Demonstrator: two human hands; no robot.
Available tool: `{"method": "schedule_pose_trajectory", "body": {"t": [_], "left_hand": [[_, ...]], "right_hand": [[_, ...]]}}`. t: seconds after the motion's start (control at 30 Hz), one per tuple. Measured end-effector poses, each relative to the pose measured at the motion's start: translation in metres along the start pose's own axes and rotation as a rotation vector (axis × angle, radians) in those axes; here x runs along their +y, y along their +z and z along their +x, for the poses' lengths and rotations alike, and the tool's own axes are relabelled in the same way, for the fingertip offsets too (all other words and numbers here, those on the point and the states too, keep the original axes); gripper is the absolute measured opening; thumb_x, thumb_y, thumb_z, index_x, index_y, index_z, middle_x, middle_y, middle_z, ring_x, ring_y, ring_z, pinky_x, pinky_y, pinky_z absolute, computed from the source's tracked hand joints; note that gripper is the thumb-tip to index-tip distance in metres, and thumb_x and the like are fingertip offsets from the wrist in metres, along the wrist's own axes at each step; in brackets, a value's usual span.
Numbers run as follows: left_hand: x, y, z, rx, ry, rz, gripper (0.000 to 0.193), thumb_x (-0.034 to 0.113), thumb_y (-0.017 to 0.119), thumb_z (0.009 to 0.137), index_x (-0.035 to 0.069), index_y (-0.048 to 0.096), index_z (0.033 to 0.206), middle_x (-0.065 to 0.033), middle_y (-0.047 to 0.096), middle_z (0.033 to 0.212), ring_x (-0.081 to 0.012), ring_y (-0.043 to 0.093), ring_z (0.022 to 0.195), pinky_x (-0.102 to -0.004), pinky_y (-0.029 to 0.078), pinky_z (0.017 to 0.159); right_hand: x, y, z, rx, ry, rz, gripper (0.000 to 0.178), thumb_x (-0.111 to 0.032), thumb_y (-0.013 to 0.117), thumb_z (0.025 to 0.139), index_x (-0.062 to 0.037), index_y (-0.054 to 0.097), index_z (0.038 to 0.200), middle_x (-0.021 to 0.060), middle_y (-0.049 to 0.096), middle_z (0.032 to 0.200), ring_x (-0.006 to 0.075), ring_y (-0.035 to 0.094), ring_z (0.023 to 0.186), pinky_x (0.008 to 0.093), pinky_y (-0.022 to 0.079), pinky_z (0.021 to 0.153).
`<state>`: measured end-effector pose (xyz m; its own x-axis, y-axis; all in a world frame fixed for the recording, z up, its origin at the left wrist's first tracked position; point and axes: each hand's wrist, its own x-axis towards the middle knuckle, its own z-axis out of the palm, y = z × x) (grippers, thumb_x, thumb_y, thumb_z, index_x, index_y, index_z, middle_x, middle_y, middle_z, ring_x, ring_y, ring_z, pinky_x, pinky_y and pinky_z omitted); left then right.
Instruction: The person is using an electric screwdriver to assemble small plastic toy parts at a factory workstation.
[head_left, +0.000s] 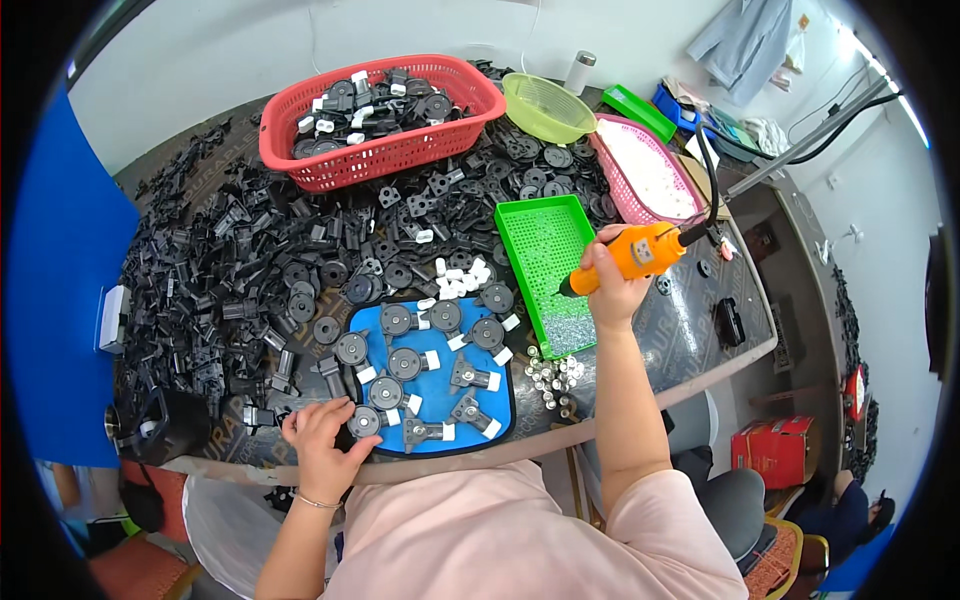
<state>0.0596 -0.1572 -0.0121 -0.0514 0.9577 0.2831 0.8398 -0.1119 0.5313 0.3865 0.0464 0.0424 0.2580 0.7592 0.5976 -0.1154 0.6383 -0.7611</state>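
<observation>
Orange screwdriver (645, 251) aslant, tip toward lower left

left hand (332, 437) – lower left of centre, thumb spread | right hand (613, 278) – right of centre, fingers curled inward

Right hand (618, 287) grips an orange power screwdriver (642, 250), its tip over the green tray (523, 285), while left hand (325, 445) sets thumb and fingertips against a black wheel (364, 421) at the lower left of the blue mat (436, 384).
</observation>
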Motion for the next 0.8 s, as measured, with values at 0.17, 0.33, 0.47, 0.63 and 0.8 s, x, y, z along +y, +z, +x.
{"method": "schedule_pose_trajectory", "body": {"t": [0.17,0.33,0.47,0.63,0.8], "left_hand": [[-0.0008,-0.0007,0.0011,-0.004,0.011,0.007,0.053,0.04,0.081,0.06,0.008,0.064,0.099,-0.0049,0.064,0.108,-0.0246,0.053,0.104,-0.0421,0.024,0.096],[0.0012,-0.001,0.0035,-0.01,0.013,0.001,0.053,0.042,0.08,0.061,0.008,0.064,0.099,-0.0056,0.064,0.108,-0.0243,0.053,0.103,-0.0416,0.024,0.096],[0.0015,0.0003,0.0043,-0.013,0.021,0.006,0.053,0.041,0.08,0.06,0.008,0.064,0.099,-0.0055,0.064,0.107,-0.0241,0.053,0.102,-0.0415,0.024,0.095],[0.0022,0.0007,0.0054,-0.015,0.033,0.012,0.054,0.04,0.081,0.059,0.009,0.064,0.099,-0.0049,0.064,0.106,-0.0236,0.054,0.102,-0.0424,0.024,0.096],[0.0032,-0.0016,0.0068,-0.037,0.019,0.009,0.053,0.042,0.08,0.059,0.012,0.066,0.1,-0.0041,0.064,0.106,-0.0234,0.053,0.101,-0.0446,0.023,0.097]], "right_hand": [[0.0037,-0.002,-0.0002,-0.01,0.026,-0.002,0.02,0.006,0.059,0.078,-0.0016,0.049,0.094,0.0081,0.054,0.084,0.0157,0.054,0.06,0.0278,0.046,0.057],[0.0037,0.0009,-0.0001,0.003,-0.002,-0.021,0.021,0.006,0.059,0.078,-0.0017,0.049,0.095,0.008,0.054,0.085,0.0154,0.055,0.06,0.0273,0.046,0.057],[0.0052,0.0025,0.0024,0.01,0.002,-0.023,0.022,0.007,0.059,0.077,-0.0021,0.048,0.095,0.0077,0.054,0.083,0.0152,0.054,0.06,0.0272,0.046,0.056],[0.0024,0.0037,0.0023,0.019,0.02,-0.022,0.023,0.007,0.059,0.077,-0.0027,0.048,0.094,0.0068,0.054,0.081,0.0148,0.054,0.06,0.0271,0.046,0.056],[0.0044,0.0023,0.0028,-0.006,0.047,-0.017,0.023,0.006,0.059,0.077,-0.0036,0.048,0.095,0.0062,0.053,0.081,0.0145,0.054,0.06,0.0272,0.046,0.056]]}}
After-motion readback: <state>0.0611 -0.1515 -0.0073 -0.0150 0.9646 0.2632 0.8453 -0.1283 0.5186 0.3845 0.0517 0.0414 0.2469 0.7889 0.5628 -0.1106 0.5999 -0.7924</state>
